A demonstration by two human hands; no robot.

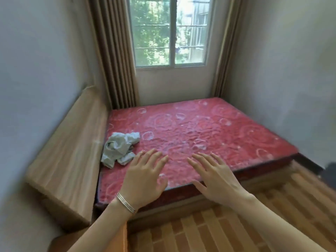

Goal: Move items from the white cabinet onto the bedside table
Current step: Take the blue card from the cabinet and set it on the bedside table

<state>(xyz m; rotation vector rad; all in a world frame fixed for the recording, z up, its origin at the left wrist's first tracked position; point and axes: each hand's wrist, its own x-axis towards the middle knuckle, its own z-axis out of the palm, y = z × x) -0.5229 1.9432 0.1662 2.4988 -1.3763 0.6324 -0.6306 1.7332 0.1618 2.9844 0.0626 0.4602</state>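
Hands filled the near part of the view, both held out palm down above the foot of the bed. The left hand (143,179), with thin silver bangles (125,204) at its wrist, had its fingers straight and a little spread. The right hand (216,179) was the same, fingers fanned and relaxed. Neither gripped anything, and whether either touched the mattress could not be told. Under the left forearm showed an orange-brown wooden corner (122,237). It might have been the bedside table, but too little of it was visible to say.

The white cabinet and its items were nowhere in view. Where they stood could not be told, nor could their weight, their stiffness or the best place to take hold of them. As things lay, the task looked not yet begun, with both hands free for a first pick-up.

Underfoot lay a floor (236,226) patterned in brown brick-like strips. Beyond the hands was a red quilted mattress (218,128) with pale swirls. A crumpled pale grey cloth (120,148) lay near its left edge, just beyond the left fingertips. The cloth looked soft and light, though nothing marked it as a task item. A light wooden headboard (69,142) ran along the left wall. Farthest off, a barred window (169,31) with green trees outside stood between brown curtains (116,51).
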